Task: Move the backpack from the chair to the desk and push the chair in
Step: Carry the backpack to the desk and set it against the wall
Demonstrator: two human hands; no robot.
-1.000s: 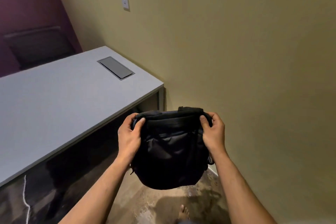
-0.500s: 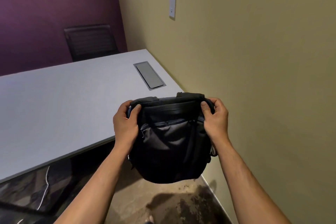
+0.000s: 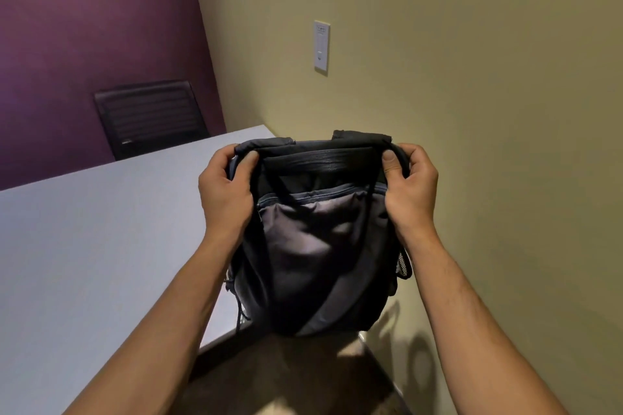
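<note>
A black and grey backpack (image 3: pixel 317 246) hangs in the air in front of me, above the right end of the pale grey desk (image 3: pixel 101 246). My left hand (image 3: pixel 226 192) grips its top left corner and my right hand (image 3: pixel 409 185) grips its top right corner. The bag's bottom hangs past the desk's near corner, over the dark floor. The chair the bag came from is out of view.
A black mesh-backed chair (image 3: pixel 151 114) stands behind the far side of the desk against the purple wall. A yellow-green wall with a white wall plate (image 3: pixel 321 45) runs close along my right. Dark floor (image 3: pixel 286 377) shows below the bag.
The backpack has risen and moved up over the desk's right end with both hands still on it. My view has turned left and come closer to the desk.
</note>
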